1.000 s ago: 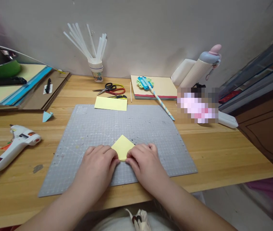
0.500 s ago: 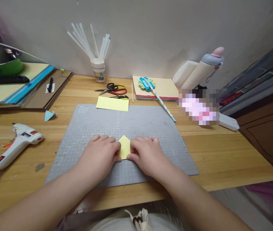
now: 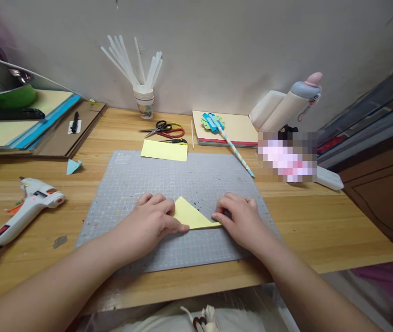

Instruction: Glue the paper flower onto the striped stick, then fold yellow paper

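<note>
A folded yellow paper point(image 3: 191, 216) lies as a flat triangle on the grey cutting mat point(image 3: 189, 177). My left hand point(image 3: 151, 223) rests on the paper's left part, fingers curled and thumb stretched along its lower edge. My right hand point(image 3: 241, 216) pinches the paper's right tip against the mat. Both hands press down on the same sheet.
A yellow paper strip point(image 3: 164, 151) lies at the mat's far edge, with scissors point(image 3: 163, 129) behind it. A cup of glue sticks point(image 3: 144, 103) stands by the wall. A white glue gun point(image 3: 23, 210) lies left. Card stacks point(image 3: 26, 122) sit far left, a notebook point(image 3: 231, 129) far right.
My right hand has slid to the right along the paper, and the yellow sheet now shows as a wider triangle. The left hand stays on the left part.
</note>
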### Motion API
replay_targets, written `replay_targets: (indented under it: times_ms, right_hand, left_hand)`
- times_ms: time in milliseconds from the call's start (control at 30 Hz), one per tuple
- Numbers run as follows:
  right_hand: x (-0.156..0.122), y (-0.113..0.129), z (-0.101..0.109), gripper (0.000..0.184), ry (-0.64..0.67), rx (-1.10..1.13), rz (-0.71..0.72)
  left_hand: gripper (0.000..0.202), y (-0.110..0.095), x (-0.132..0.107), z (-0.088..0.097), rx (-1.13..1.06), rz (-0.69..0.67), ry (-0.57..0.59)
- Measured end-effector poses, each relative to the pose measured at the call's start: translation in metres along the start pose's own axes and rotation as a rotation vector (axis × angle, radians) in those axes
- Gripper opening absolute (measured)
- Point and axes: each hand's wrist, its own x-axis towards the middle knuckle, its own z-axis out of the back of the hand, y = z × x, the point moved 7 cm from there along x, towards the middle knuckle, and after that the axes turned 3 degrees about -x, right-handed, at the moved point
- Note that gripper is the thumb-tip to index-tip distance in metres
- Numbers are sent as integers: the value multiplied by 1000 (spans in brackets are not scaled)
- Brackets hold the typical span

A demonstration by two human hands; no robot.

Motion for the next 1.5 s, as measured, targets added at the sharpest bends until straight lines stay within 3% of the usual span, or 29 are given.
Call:
replay_targets:
  times_ms: [100,167,267,333,500,600,700,800,933,1167,1400,1500]
  right_hand:
    - [-26,27,11,15,-240,76,59]
    - [-43,58,-2,28,-172,122,226]
    - [-59,80,-20,33,-123,80,294]
    - [-62,75,-25,32,-134,50,274]
    - [-64,39,-20,36,-144,1,197]
    - [-66,30,-18,36,-140,-30,186]
    - [-68,32,-17,36,-156,-31,182]
    - [-67,33,-18,36,-144,-13,162]
    - [-67,31,-17,34,-138,12,151]
    - [-67,30,-15,35,-157,25,155]
    - [-67,29,-15,27,-141,51,153]
    - [-66,29,-13,27,-150,63,155]
  left_hand:
    - [22,3,-1,-2,-24,24,-1]
    - [22,5,-1,-4,-42,31,-10]
    - [22,9,0,-7,-49,30,-14]
    - [21,10,1,-7,-37,26,-11]
    - [26,2,-1,-2,33,45,-3]
    - [37,-19,-6,-1,154,53,-47]
    - [28,-46,-13,-11,307,51,-114]
    - [31,-60,-21,-22,414,54,-196]
    - [34,-55,-35,-29,511,34,-206]
    - [37,-43,-61,-23,563,38,-246]
    - [34,-41,-63,-17,538,80,-302]
    - [33,-37,-65,-16,424,99,-328]
